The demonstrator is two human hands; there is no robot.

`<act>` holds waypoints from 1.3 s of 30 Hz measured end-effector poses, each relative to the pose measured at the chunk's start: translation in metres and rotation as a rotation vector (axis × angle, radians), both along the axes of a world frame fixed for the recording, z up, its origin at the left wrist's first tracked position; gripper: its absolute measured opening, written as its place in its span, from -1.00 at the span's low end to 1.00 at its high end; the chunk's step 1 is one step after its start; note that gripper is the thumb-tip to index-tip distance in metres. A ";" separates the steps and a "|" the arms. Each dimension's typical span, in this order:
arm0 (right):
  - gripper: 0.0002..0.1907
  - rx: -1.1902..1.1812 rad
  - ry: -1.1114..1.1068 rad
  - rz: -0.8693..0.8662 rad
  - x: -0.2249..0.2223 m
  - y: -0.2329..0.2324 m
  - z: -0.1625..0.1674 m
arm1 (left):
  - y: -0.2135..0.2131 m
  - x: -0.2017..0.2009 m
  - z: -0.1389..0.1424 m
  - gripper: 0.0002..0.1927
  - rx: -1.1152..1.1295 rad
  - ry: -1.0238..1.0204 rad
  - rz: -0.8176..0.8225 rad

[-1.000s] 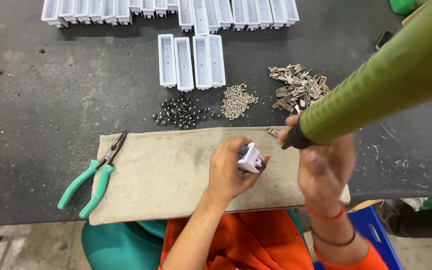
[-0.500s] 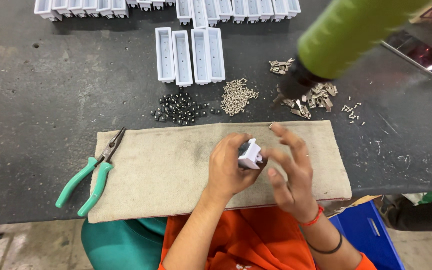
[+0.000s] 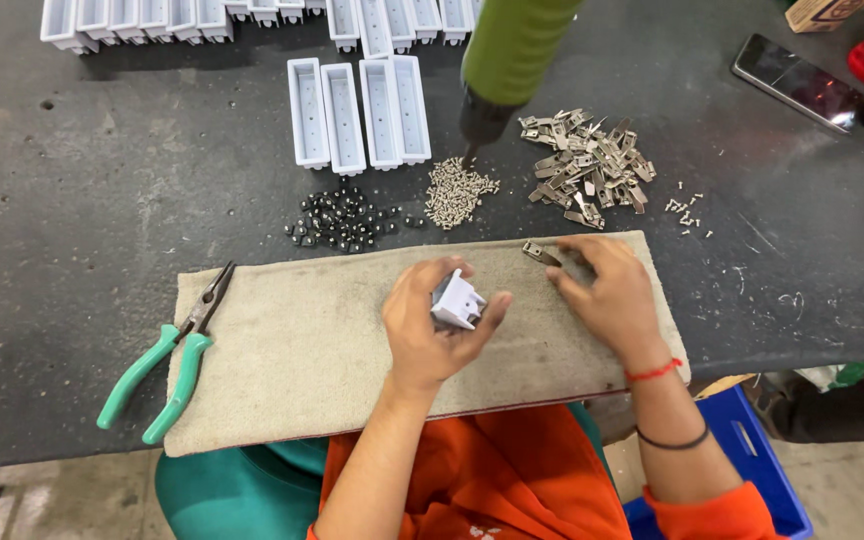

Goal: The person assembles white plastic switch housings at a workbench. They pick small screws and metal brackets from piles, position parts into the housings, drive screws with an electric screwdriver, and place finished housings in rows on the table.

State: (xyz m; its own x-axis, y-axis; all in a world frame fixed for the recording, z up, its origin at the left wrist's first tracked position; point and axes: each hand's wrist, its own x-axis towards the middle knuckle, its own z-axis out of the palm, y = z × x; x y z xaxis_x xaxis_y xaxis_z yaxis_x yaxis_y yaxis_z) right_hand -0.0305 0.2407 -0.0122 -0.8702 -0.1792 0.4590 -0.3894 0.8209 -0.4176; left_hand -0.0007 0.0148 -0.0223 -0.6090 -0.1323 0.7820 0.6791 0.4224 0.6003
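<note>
Over on the far left of the dark tabletop (image 3: 72,230), green-handled pliers (image 3: 167,360) lie half on the edge of a beige felt mat (image 3: 292,350), jaws pointing up and away from the person. Further back, white plastic housings (image 3: 357,95) stand in a short row of four, with more lined up along the far edge. Just below them sits a scatter of small black beads (image 3: 342,220), and right beside that a heap of little silver screws (image 3: 457,190).

Now the middle of the mat: the left hand (image 3: 437,325) is curled tight around a small white plastic part (image 3: 457,300), thumb on one side, fingers on the other, holding it just above the felt. A green power screwdriver (image 3: 507,60) hangs above, its tip pointing down at the screw heap, nobody gripping it.

Moving right, the right hand (image 3: 602,290) lies flat on the mat, fingers loosely spread, holding nothing; its fingertips are just beside a single metal clip (image 3: 540,253) lying on the mat's top edge. Behind it is a pile of the same metal clips (image 3: 587,165), then a few stray screws. Far right, a dark phone (image 3: 792,80) lies on the tabletop.
</note>
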 end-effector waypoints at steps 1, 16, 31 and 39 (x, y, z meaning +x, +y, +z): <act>-0.69 -0.012 -0.041 -0.001 -0.003 0.000 -0.001 | 0.000 0.000 0.000 -0.43 0.003 -0.004 -0.007; -0.95 0.209 -0.123 0.341 -0.005 0.006 0.037 | 0.004 0.002 -0.003 -0.45 -0.002 -0.034 0.018; -0.82 -0.113 -0.271 -0.010 0.034 0.009 0.033 | 0.005 0.002 -0.002 -0.43 -0.005 -0.061 -0.001; -0.78 -0.097 -0.313 -0.096 0.065 -0.002 0.012 | 0.005 0.003 -0.001 -0.42 -0.022 -0.076 -0.003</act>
State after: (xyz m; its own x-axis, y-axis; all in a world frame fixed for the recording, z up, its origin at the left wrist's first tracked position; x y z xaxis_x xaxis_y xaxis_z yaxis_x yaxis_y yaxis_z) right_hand 0.0347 0.2384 -0.0003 -0.9824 -0.0578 0.1774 -0.1522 0.7984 -0.5826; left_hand 0.0021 0.0197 -0.0237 -0.6668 -0.1138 0.7365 0.6334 0.4341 0.6406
